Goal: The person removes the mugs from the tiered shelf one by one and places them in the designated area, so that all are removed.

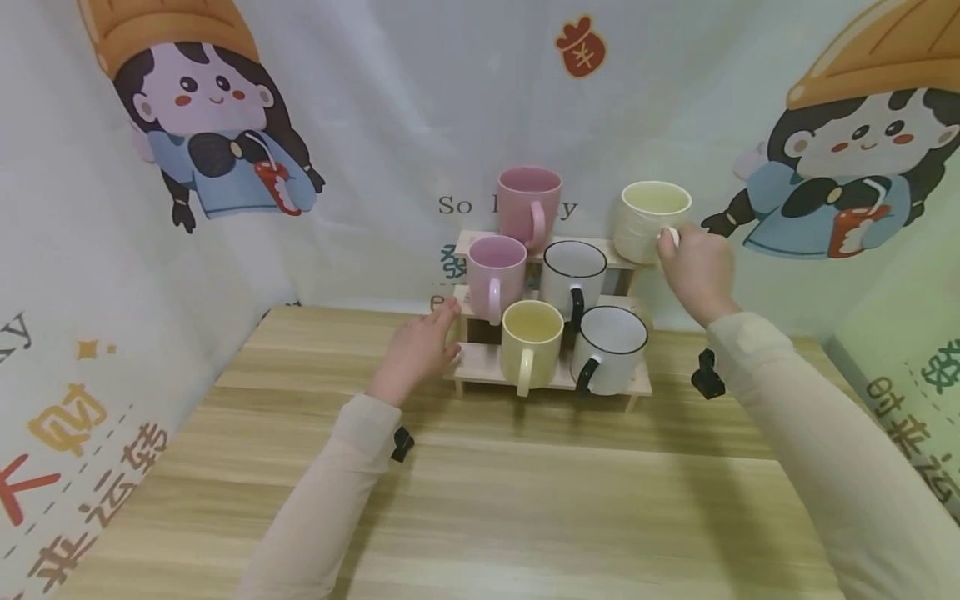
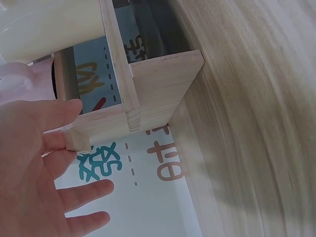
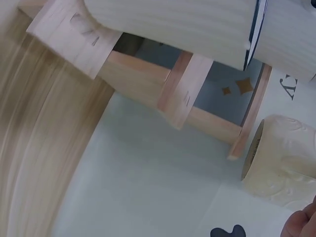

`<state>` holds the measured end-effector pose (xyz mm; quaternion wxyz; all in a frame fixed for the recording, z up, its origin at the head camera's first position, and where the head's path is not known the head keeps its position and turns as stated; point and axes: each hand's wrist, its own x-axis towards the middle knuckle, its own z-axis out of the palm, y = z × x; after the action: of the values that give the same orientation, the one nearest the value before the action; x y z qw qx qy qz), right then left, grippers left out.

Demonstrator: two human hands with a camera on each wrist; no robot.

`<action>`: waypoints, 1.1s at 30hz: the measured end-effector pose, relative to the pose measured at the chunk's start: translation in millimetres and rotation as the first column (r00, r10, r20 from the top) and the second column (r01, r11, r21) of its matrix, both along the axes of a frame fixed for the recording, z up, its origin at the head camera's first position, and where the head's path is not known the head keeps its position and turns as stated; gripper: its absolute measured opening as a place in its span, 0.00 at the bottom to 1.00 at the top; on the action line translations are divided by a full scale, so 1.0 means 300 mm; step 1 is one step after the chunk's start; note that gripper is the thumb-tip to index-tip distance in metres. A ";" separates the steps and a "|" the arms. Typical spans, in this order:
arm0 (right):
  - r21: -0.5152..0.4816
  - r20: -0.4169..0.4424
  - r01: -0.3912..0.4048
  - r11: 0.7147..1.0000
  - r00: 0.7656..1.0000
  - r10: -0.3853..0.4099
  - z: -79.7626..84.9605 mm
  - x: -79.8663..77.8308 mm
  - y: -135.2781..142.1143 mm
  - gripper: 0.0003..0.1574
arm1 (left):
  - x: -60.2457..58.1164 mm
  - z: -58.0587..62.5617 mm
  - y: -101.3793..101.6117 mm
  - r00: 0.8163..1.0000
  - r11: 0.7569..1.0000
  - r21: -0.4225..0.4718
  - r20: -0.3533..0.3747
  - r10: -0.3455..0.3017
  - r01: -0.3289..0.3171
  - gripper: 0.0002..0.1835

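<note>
Pale mug (image 1: 639, 225) held by its handle (image 1: 672, 237) in curled right hand (image 1: 699, 271), at the top right end of the rack (image 1: 480, 361); seating unconfirmed. Rack touched by left hand (image 1: 416, 354), fingers extended. If released with base overhanging, the mug could be dropped; if bumped, the rack could be tipped.

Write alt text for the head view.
A person's right hand grips a pale cream mug at the top right of a tiered wooden rack; the left hand is by its left side. Five other mugs stand on the rack.
</note>
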<state>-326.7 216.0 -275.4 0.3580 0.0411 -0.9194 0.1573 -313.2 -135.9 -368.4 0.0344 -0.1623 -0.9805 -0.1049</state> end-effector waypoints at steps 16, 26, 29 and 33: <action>-0.035 0.027 0.056 0.998 0.998 -0.055 -0.037 0.044 0.072 0.24 | 0.000 -0.008 -0.007 1.000 1.000 0.003 -0.004 -0.008 0.008 0.36; -0.061 0.012 0.085 0.995 0.996 -0.084 -0.063 0.060 0.106 0.24 | 0.008 -0.007 -0.005 1.000 1.000 0.002 -0.019 0.000 0.000 0.36; -0.057 -0.002 0.091 0.994 0.996 -0.091 -0.077 0.064 0.117 0.23 | 0.009 -0.003 -0.002 1.000 1.000 0.009 -0.025 -0.004 0.004 0.35; -0.047 -0.013 0.093 0.995 0.996 -0.093 -0.096 0.066 0.131 0.23 | 0.007 -0.001 0.000 0.999 1.000 0.012 -0.044 -0.009 0.009 0.35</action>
<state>-306.8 255.3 -304.1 0.3730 -0.0089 -0.9136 0.1614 -311.2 -135.8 -368.7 0.0565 -0.1688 -0.9781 -0.1074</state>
